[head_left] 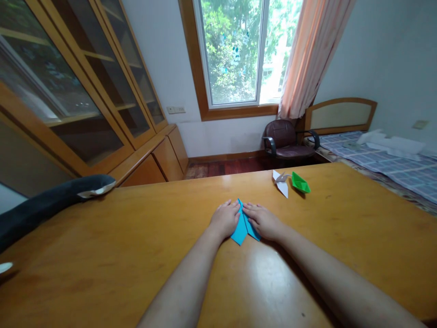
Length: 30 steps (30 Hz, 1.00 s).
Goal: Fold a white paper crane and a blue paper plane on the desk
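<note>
- The blue paper (240,236) lies on the table (136,250), near the middle, with its thin tip to the far side and two wide ends to the near side.
- The paper could slip on the table, I think, because the top looks smooth and shiny. If one hand pushes harder than the other, the paper may turn.
- The line down the middle could go crooked if the two sides are pressed unevenly. Then one side might stick out more than the other.
- The far tip looks thin, so it could bend or crumple if the fingers push too hard there.
- If both hands lift at once, the folds might pop up a bit, as paper can be springy.
- The white paper bird (280,182) and the green paper boat (300,183) sit to the far right, apart from the hands. A wide swing of the right arm might bump them.
- The left hand (225,219) is flat and not curled up. It rests on the left side of the paper, with its fingers pointing far.
- The right hand (265,222) is flat too, on the right side. Its fingers touch the paper near the middle line.
- I can't see under the hands, so I can't tell how hard they press.
</note>
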Available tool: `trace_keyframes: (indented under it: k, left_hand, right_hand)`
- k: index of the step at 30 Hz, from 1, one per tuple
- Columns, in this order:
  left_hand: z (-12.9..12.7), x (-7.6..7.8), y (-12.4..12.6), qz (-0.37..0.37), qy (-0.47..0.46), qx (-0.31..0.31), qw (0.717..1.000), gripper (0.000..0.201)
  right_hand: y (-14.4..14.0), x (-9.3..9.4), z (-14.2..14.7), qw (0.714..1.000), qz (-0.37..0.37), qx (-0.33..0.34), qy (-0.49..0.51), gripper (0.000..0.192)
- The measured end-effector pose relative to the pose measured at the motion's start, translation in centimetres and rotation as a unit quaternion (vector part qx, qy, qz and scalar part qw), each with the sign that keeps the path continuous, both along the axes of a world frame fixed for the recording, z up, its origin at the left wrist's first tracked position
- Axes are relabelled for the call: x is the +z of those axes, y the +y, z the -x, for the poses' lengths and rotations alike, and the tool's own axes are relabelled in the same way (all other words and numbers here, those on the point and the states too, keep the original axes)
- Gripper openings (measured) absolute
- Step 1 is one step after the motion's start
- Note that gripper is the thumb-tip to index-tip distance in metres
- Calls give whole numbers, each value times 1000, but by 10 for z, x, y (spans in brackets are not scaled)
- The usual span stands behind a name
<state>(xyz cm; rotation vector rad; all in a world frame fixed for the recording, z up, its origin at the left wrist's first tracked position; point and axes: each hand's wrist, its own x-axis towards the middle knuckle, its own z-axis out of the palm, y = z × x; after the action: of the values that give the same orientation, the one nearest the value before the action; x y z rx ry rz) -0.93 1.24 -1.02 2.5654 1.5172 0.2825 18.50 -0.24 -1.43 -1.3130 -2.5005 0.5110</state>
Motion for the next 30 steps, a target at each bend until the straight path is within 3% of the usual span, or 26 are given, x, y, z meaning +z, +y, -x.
trace_keyframes:
  k: [12,18,26,30]
  left_hand:
    - [-1,4,-4,17,17,-3,1000,46]
    - [-3,21,-9,-32,26,31,999,29]
    - [-21,41,-20,87,80,88,989,33]
    - [-33,45,-32,78,124,49,988,38]
  right_hand:
    - [-1,3,-1,1000,16,11,-6,54]
    - [-1,3,-2,999,7,-10,34,45]
    - [-3,11,-2,997,-58,49,35,39]
    - [-4,15,0,997,-53,52,34,38]
